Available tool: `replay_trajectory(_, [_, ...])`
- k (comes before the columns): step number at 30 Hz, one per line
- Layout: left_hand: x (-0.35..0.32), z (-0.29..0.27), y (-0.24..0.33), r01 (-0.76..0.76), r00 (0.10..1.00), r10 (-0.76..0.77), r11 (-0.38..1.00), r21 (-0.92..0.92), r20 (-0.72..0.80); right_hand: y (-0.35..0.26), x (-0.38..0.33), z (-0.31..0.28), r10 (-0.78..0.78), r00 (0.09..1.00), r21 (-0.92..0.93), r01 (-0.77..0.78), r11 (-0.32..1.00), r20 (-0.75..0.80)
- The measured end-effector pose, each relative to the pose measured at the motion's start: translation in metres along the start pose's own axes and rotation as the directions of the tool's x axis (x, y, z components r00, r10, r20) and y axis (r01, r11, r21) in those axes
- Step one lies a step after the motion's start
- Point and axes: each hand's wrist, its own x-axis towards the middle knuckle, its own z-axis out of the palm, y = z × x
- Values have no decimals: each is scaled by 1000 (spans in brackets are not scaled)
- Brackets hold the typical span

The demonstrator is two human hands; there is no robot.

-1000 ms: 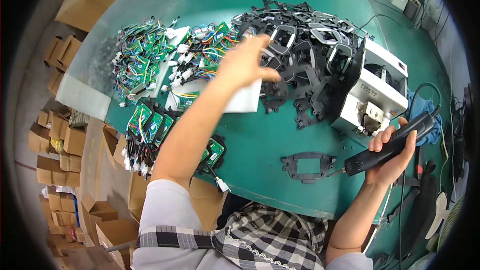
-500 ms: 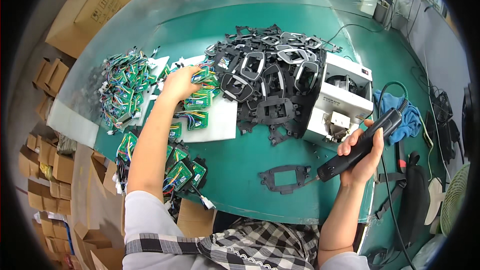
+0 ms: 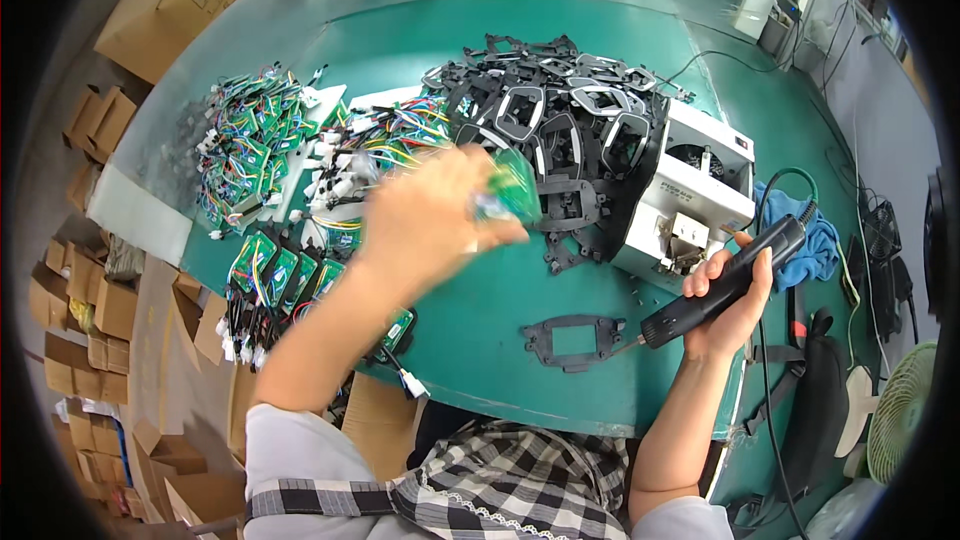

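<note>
left hand [image 3: 430, 215] pinches a blurred green board [image 3: 516, 187] above the desk [image 3: 475, 345], best held by its edges; right hand [image 3: 735, 322] wraps a driver [image 3: 733, 280], tip beside a black frame [image 3: 543, 342] lying flat.

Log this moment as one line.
left hand: holds green circuit board, blurred | right hand: grips black corded screwdriver | screwdriver tip: by black frame on green tabletop
</note>
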Motion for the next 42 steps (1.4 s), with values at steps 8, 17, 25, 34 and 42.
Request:
replay_trajectory(8, [-85,51,103,-28,917,88,987,-158,389,3,4,-1,-2,1000,-18,2,1000,-2])
replay_trajectory(17, [-100,56,81,-37,949,180,880,-474,260,7,-2,3,-16,1000,-31,16,999,9])
replay_trajectory(25, [-88,52,80,-5,930,195,855,-518,312,2,-4,1,-135,984,-165,153,974,118])
replay_trajectory(34, [-91,49,82,-157,923,306,852,-499,232,-34,17,31,-607,722,-277,690,669,332])
replay_trajectory(42, [-105,62,93,-32,978,88,960,-277,192,-29,26,58,-692,589,-338,808,483,418])
